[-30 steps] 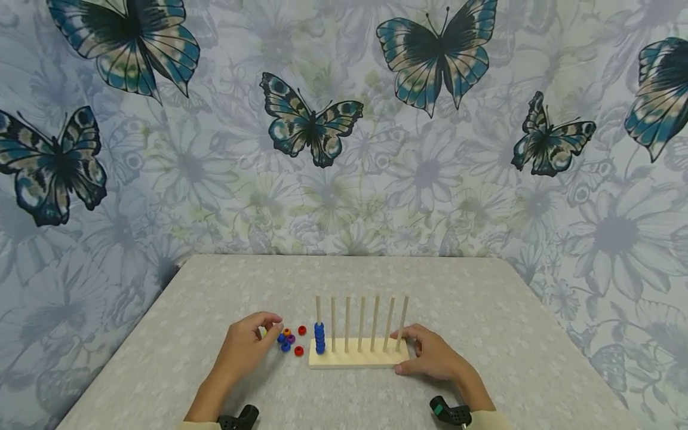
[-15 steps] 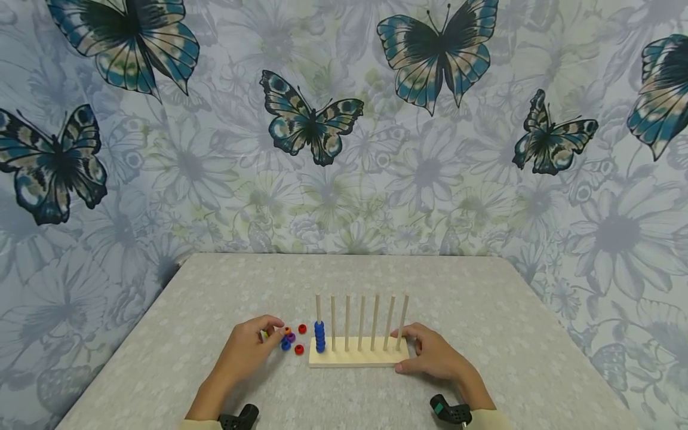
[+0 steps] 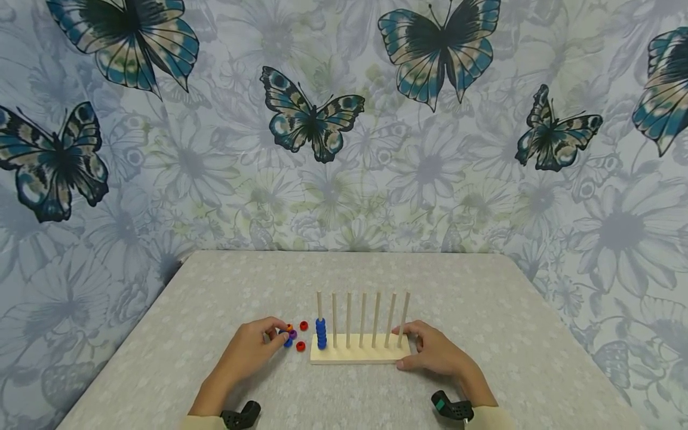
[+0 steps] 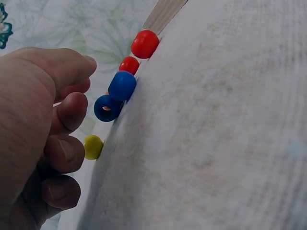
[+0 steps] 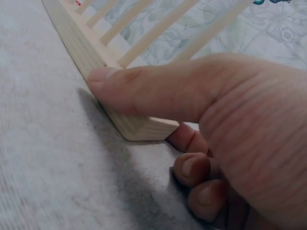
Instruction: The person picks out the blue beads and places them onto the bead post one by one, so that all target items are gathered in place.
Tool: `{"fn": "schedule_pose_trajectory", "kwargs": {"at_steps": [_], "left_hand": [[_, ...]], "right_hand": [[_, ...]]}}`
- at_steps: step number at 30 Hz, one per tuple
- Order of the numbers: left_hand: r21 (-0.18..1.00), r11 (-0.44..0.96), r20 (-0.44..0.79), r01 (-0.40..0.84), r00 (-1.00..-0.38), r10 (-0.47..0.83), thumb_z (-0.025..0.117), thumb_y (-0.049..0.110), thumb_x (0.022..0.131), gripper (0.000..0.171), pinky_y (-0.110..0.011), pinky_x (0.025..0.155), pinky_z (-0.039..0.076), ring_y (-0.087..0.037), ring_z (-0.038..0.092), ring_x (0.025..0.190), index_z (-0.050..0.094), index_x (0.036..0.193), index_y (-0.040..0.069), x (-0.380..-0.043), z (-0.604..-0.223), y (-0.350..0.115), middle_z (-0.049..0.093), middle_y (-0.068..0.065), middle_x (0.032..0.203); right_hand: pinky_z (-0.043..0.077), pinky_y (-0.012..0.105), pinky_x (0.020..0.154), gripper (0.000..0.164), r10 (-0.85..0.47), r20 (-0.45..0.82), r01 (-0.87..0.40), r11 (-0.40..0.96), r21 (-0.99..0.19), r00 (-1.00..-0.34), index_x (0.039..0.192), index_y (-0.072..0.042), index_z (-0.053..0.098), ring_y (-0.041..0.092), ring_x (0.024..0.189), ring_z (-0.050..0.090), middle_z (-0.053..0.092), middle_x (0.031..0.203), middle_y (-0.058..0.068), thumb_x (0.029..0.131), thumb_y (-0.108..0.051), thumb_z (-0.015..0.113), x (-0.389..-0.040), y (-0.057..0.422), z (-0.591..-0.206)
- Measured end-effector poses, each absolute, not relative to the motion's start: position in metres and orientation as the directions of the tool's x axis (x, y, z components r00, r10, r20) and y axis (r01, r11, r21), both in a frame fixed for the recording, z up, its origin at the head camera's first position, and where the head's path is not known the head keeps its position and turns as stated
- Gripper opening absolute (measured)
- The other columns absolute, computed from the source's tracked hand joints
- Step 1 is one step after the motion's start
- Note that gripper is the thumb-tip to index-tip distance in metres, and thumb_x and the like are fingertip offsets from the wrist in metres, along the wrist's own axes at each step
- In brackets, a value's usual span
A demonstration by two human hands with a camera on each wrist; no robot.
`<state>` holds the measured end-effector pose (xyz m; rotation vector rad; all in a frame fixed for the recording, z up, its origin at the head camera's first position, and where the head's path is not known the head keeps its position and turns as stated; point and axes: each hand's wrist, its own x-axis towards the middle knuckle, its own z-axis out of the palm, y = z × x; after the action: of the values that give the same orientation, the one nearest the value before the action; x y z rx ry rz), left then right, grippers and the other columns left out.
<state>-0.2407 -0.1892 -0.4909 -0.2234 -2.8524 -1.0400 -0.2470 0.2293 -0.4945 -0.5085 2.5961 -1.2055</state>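
A pale wooden peg stand (image 3: pixel 359 357) has a row of upright pegs. Several blue beads (image 3: pixel 321 334) are stacked on its leftmost peg. My right hand (image 3: pixel 436 353) grips the stand's right end, thumb on the front edge (image 5: pixel 112 86) and fingers behind. To the left, my left hand (image 3: pixel 252 345) reaches over a cluster of loose beads, with thumb and fingertips at a blue bead (image 4: pixel 122 86). No bead shows between its bent fingers in the left wrist view. A yellow bead (image 4: pixel 93 147) lies beside those fingers.
Two red beads (image 3: pixel 303 325) lie between the cluster and the stand. A purple bead (image 3: pixel 292 334) and an orange bead (image 3: pixel 289 327) sit in the cluster. A pale patterned cloth covers the table (image 3: pixel 344 397), and a butterfly-print backdrop (image 3: pixel 344 203) hangs behind it.
My left hand has shifted slightly right, further over the beads, and now hides the yellow bead from the head view. My right hand keeps its grip on the stand.
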Motion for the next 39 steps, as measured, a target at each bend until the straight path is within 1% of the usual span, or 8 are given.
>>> {"fn": "schedule_pose_trajectory", "kwargs": {"at_steps": [10,17,19,27,33,39], "left_hand": [[0.623,0.764,0.127,0.171,-0.985,0.116,0.078,0.029,0.087,0.017,-0.024,0.052,0.038,-0.006,0.047,0.058,0.074,0.103,0.029,-0.241,-0.4941,-0.1897,0.06,0.012,0.074],[0.619,0.767,0.126,0.169,-0.985,0.115,0.079,0.028,0.087,0.017,-0.024,0.05,0.036,-0.006,0.043,0.053,0.074,0.103,0.031,-0.2402,-0.4938,-0.1944,0.06,0.012,0.074],[0.625,0.764,0.115,0.163,-0.986,0.116,0.079,0.028,0.086,0.018,-0.024,0.049,0.036,-0.006,0.043,0.052,0.074,0.103,0.031,-0.2398,-0.4936,-0.1949,0.06,0.012,0.075],[0.618,0.768,0.111,0.167,-0.986,0.125,0.081,0.028,0.085,0.022,-0.024,0.057,0.041,-0.007,0.051,0.062,0.074,0.105,0.029,-0.2398,-0.4948,-0.1926,0.062,0.014,0.076],[0.613,0.772,0.103,0.168,-0.986,0.133,0.083,0.027,0.082,0.025,-0.024,0.06,0.042,-0.006,0.052,0.065,0.073,0.105,0.032,-0.2402,-0.4962,-0.1907,0.062,0.016,0.077],[0.602,0.78,0.102,0.168,-0.986,0.133,0.085,0.026,0.08,0.027,-0.025,0.059,0.041,-0.008,0.051,0.065,0.074,0.104,0.032,-0.2405,-0.4962,-0.1883,0.061,0.016,0.078]], "right_hand": [[0.04,0.025,0.06,0.06,-0.398,-0.071,-0.195,0.587,-0.786,-0.915,0.127,-0.025,0.065,0.013,0.072,0.044,0.056,0.112,0.004,0.073,-0.035,0.09,-0.2457,0.2293,-0.4927],[0.041,0.026,0.062,0.06,-0.391,-0.069,-0.201,0.608,-0.768,-0.918,0.127,-0.029,0.065,0.013,0.074,0.045,0.056,0.108,0.001,0.073,-0.039,0.089,-0.2476,0.2297,-0.4959],[0.041,0.026,0.061,0.06,-0.388,-0.069,-0.199,0.608,-0.769,-0.919,0.127,-0.029,0.065,0.014,0.074,0.045,0.056,0.108,0.001,0.072,-0.039,0.089,-0.2481,0.2295,-0.4968],[0.041,0.026,0.061,0.061,-0.393,-0.066,-0.206,0.609,-0.766,-0.917,0.127,-0.029,0.065,0.012,0.072,0.045,0.056,0.111,0.001,0.072,-0.039,0.089,-0.2478,0.2299,-0.4964],[0.041,0.025,0.06,0.061,-0.403,-0.058,-0.218,0.604,-0.766,-0.913,0.128,-0.027,0.065,0.011,0.071,0.044,0.056,0.11,0.001,0.073,-0.039,0.089,-0.2475,0.2294,-0.4946],[0.042,0.025,0.061,0.06,-0.404,-0.051,-0.226,0.609,-0.761,-0.914,0.127,-0.029,0.065,0.01,0.071,0.044,0.056,0.113,0.0,0.073,-0.039,0.089,-0.2479,0.2297,-0.4941]]}}
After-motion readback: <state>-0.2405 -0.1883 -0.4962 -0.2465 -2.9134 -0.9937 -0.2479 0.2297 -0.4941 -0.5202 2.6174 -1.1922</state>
